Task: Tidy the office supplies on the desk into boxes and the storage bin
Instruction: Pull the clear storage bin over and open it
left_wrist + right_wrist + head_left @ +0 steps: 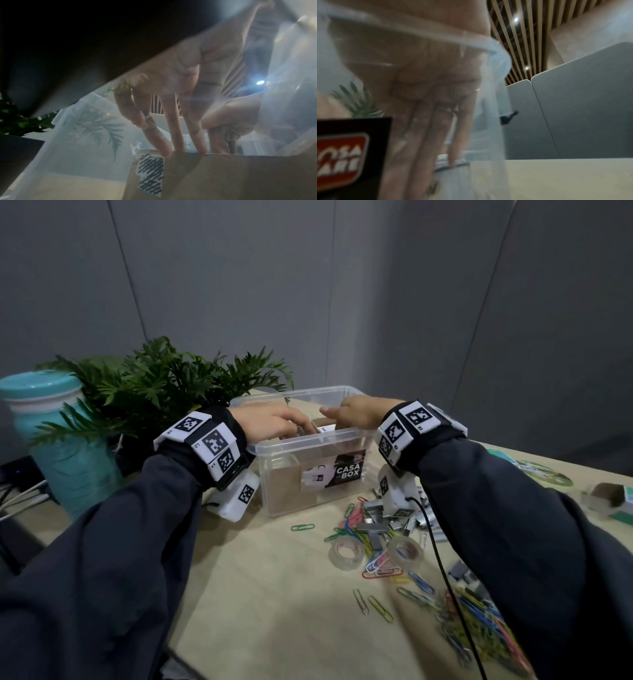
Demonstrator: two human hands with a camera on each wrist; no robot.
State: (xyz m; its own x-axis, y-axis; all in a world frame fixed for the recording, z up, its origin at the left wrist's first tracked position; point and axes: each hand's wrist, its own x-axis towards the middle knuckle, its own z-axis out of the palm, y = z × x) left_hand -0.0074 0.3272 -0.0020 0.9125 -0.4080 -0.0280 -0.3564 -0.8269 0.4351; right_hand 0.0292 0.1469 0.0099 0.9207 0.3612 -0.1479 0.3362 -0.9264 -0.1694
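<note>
Nearest on the desk point(274, 611), toward the right, coloured paper clips point(472, 611) lie scattered. Just beyond them two rolls of clear tape point(346, 553) sit side by side, and past those a heap of grey staple strips point(376, 522) lies near the foot of the storage bin point(308, 446).

The clear plastic bin stands in the middle of the desk, with a black label on its near wall. Brown cardboard boxes point(291, 487) stand inside it. Both hands reach over the near rim into the bin.

The left hand point(270, 419) comes in from the left; in the left wrist view its fingers point(178, 135) point down, fairly straight and slightly spread, with the tips touching the top edge of a cardboard box that bears a scribbled label. Whether they actually grip it cannot be told.

The right hand point(356, 412) comes in from the right, with fingers straight and close together, pointing down inside the bin's wall; what they touch is hidden.

Far left, a leafy plant point(164, 385) and a teal container point(51, 433) stand behind the bin.
</note>
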